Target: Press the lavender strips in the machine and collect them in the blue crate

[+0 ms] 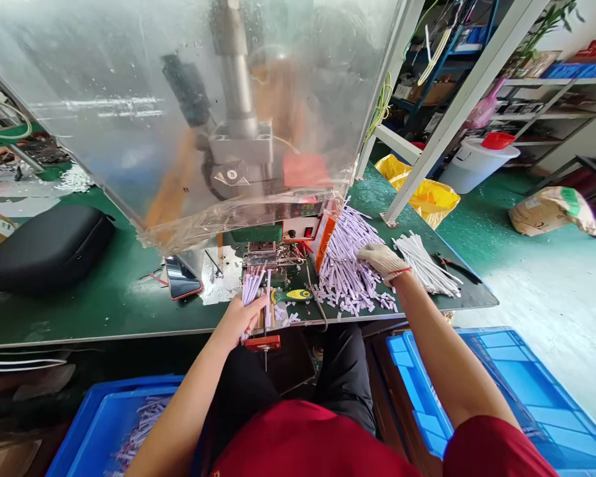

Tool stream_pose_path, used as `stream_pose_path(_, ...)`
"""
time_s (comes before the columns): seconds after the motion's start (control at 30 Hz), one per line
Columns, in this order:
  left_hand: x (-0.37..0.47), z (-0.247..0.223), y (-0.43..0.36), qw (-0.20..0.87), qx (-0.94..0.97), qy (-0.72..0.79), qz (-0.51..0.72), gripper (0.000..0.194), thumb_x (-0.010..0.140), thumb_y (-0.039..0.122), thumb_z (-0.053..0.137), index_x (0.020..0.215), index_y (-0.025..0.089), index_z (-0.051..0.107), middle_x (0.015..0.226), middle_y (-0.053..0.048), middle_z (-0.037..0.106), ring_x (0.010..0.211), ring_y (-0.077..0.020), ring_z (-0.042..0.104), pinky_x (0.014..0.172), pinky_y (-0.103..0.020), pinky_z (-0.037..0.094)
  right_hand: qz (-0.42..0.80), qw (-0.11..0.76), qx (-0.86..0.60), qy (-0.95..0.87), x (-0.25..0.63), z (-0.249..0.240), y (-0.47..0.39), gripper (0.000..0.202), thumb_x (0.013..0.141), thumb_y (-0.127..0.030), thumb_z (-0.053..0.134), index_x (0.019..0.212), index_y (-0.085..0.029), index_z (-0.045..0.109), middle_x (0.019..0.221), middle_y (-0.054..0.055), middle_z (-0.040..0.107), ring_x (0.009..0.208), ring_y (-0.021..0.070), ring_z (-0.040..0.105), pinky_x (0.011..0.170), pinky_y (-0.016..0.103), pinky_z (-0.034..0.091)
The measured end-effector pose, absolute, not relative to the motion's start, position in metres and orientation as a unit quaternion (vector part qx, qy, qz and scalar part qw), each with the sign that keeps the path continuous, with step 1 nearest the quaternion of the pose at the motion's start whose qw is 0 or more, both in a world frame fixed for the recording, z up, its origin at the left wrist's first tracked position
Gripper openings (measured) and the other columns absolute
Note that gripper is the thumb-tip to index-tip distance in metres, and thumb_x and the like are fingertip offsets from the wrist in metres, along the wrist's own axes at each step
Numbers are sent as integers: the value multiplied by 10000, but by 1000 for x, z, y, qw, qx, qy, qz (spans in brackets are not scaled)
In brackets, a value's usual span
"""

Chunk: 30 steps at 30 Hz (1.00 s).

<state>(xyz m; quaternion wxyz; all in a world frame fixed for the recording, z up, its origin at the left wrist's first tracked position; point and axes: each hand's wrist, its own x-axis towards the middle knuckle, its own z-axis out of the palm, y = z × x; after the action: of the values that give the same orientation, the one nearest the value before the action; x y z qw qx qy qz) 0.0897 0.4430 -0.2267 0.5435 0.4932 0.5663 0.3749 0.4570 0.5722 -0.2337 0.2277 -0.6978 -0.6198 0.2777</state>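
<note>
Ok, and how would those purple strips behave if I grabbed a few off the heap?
The purple strips look slim, so each is probably light. Those in the left hand stick up fairly straight, suggesting some stiffness. The heap lies loose and crisscrossed, so neighbours may slide or drag along.

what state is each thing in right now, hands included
Left hand: bare, closed around a lilac bundle
Right hand: gloved, touching the lilac pile; grip cannot be told
Lilac pile: loose strips, spread out
White strips: loosely bunched
Phone: face up, screen dark
Red switch: on or off, cannot tell
Left blue bin: open, strips inside
</note>
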Motion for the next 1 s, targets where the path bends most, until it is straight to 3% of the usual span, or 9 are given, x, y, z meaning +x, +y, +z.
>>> stream_pose_path(0.13,74,-221,444,582,439,547,412,411,712,517,759,677,187,517,365,100,391,306,-38,281,336,-160,199,341,305,-670,-585,459,-250,543,472,694,-315,627,1128,-140,684,648,-3,612,520,127,492,472,232,326)
stream_pose_path(0.3,64,-213,441,639,397,496,433,398,671,451,793,636,180,505,384,116,337,321,-17,234,323,-139,171,471,394,-603,-510,443,-247,520,204,710,-313,628,860,-175,632,605,-28,557,473,99,455,427,209,312)
stream_pose_path(0.43,59,-214,432,658,396,486,418,335,716,439,763,710,149,595,391,111,357,321,-3,196,327,-131,164,520,467,-539,-470,421,-224,496,302,811,-464,635,745,-178,564,620,-12,561,428,70,430,372,180,279)
stream_pose_path(0.5,55,-218,426,659,405,487,404,322,755,433,737,727,132,629,382,109,345,317,-2,201,332,-130,172,531,464,-519,-483,407,-213,478,334,832,-498,649,775,-181,563,603,-23,552,400,56,403,350,164,256)
stream_pose_path(0.57,51,-222,421,661,397,484,413,293,755,399,746,747,125,644,428,85,428,322,3,230,332,-131,183,578,439,-476,-497,391,-206,458,312,834,-483,679,867,-194,566,621,-35,577,370,42,387,333,149,247)
stream_pose_path(0.67,44,-224,412,664,360,464,463,306,707,302,782,941,134,679,609,44,589,338,17,267,333,-130,209,656,384,-407,-507,359,-204,435,316,842,-475,683,935,-204,549,620,-37,610,327,51,411,303,150,264)
stream_pose_path(0.73,40,-224,407,665,345,450,487,381,698,264,785,1041,140,677,644,48,594,342,22,271,335,-126,224,676,366,-385,-511,333,-206,430,348,875,-533,625,884,-196,540,583,-26,611,307,67,429,280,160,274)
stream_pose_path(1.0,34,-228,396,624,325,461,541,333,760,443,781,841,146,654,541,68,528,321,11,281,305,-110,197,653,378,-406,-515,245,-235,465,458,840,-632,563,726,-189,553,469,-13,571,312,120,493,276,200,362)
